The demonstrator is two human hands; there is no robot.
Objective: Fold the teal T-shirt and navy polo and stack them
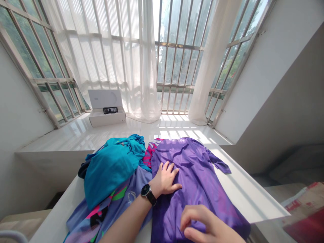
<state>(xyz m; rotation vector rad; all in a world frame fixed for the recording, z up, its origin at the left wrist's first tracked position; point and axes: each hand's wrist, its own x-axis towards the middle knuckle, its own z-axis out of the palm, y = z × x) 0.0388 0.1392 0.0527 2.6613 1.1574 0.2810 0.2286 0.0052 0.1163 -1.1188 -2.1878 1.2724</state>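
Note:
A purple short-sleeved sports shirt (199, 172) lies spread on the white table, with pink stripes on one sleeve and small white lettering along its top edge. My left hand (165, 179), with a black watch on its wrist, presses flat on the shirt's left side, fingers spread. Over the lower part of the shirt is my right hand (205, 222), its fingers curled in toward the thumb; nothing shows between them. Beside the shirt on the left, a heap of clothes holds a bunched teal garment (111, 172) on top of a lavender patterned garment (134, 184).
The white table (260, 202) meets a white window ledge (63, 136). On the ledge stands an open white box (107, 119) with a black device (110, 110) in it. Sheer curtains (121, 60) hang before barred windows. At the lower right is a red-and-beige package (306, 209).

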